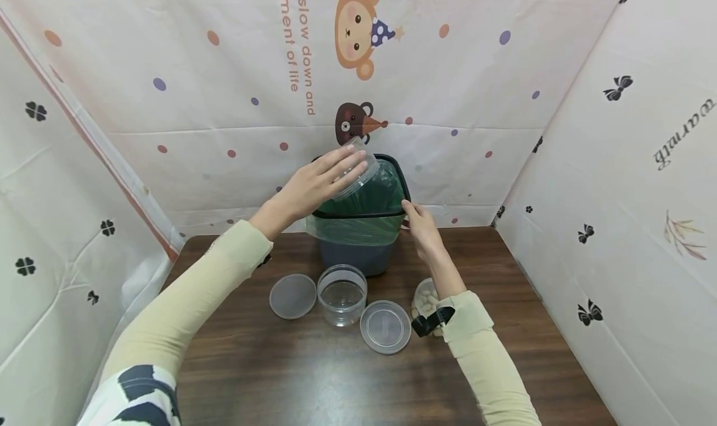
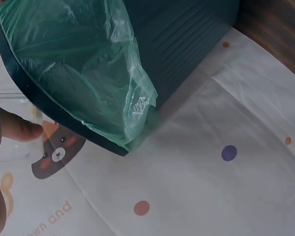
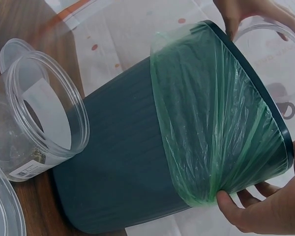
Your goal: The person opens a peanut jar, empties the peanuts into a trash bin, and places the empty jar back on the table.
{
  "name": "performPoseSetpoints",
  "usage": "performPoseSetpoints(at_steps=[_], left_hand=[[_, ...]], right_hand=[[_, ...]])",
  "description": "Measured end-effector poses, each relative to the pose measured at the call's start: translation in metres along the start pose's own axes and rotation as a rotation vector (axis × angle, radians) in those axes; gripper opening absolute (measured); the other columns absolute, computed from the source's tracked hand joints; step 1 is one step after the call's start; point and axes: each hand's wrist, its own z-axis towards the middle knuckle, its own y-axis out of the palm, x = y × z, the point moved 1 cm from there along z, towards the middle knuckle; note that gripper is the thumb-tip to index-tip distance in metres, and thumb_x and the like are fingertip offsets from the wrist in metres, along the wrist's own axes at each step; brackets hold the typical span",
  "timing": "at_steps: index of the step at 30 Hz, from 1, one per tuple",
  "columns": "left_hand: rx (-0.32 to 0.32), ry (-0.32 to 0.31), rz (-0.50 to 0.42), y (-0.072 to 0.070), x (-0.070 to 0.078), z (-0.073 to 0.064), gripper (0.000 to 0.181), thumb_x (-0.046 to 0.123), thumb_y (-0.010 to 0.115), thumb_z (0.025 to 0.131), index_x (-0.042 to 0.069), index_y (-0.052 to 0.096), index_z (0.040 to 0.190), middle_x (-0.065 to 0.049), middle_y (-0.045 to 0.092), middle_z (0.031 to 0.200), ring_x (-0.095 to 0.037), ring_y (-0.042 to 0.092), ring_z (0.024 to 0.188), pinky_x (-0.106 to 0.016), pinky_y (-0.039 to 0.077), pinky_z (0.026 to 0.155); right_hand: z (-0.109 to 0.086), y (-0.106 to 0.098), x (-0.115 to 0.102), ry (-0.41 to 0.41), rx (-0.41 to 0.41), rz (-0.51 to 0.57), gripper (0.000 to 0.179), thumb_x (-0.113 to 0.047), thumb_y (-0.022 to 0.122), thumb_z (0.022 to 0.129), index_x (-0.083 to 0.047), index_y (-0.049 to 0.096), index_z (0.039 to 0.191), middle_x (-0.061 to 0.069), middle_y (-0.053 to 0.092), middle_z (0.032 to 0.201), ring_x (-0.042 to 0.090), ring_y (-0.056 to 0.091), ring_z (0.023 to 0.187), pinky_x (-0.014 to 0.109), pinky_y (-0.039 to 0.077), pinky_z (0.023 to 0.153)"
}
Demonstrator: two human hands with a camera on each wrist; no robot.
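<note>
My left hand point(image 1: 312, 188) holds a clear plastic jar point(image 1: 365, 172), tipped over the mouth of a dark trash bin point(image 1: 358, 259). In the left wrist view, the fingers point(image 2: 17, 129) of that hand show at the left edge against the clear jar. A green plastic bag point(image 1: 364, 230) lines the bin and folds over its black rim. With my right hand point(image 1: 424, 231) I grip the bin's right front corner; in the right wrist view, its thumb and fingers point(image 3: 231, 209) pinch the rim and the folded bag. The bin's inside is mostly hidden.
In front of the bin stands another clear jar point(image 1: 342, 298), with a round lid point(image 1: 293, 296) to its left and a second lid point(image 1: 385, 327) to its right. A container of pale pieces point(image 1: 426, 298) sits partly under my right forearm. Patterned cloth walls surround the wooden table point(image 1: 269, 376).
</note>
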Motion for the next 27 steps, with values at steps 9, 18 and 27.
performPoseSetpoints(at_steps=[9, 18, 27], left_hand=[[-0.063, 0.056, 0.059, 0.006, -0.002, -0.013, 0.08, -0.014, 0.065, 0.089, 0.011, 0.031, 0.158, -0.008, 0.031, 0.164, -0.026, 0.025, 0.153, -0.041, 0.018, 0.125], [-0.013, 0.074, 0.067, 0.001, -0.004, -0.02, 0.076, -0.021, 0.055, 0.092, 0.01, 0.033, 0.157, -0.009, 0.033, 0.163, -0.027, 0.028, 0.152, -0.041, 0.021, 0.124], [0.012, 0.13, 0.09, -0.002, 0.002, -0.02, 0.076, -0.024, 0.053, 0.089, 0.009, 0.037, 0.155, -0.01, 0.036, 0.161, -0.027, 0.031, 0.15, -0.041, 0.023, 0.123]], right_hand=[[-0.002, 0.0, 0.003, -0.003, 0.019, 0.006, 0.064, -0.04, 0.045, 0.109, 0.001, 0.031, 0.156, 0.018, 0.029, 0.161, 0.038, 0.038, 0.144, 0.047, 0.04, 0.114], [-0.001, -0.001, 0.0, 0.021, 0.033, 0.009, 0.066, -0.04, 0.045, 0.108, -0.002, 0.027, 0.159, 0.015, 0.024, 0.165, 0.036, 0.034, 0.147, 0.047, 0.038, 0.116], [0.001, 0.0, 0.001, 0.025, 0.028, 0.006, 0.067, -0.041, 0.046, 0.108, -0.002, 0.028, 0.159, 0.016, 0.028, 0.163, 0.036, 0.038, 0.145, 0.044, 0.041, 0.113]])
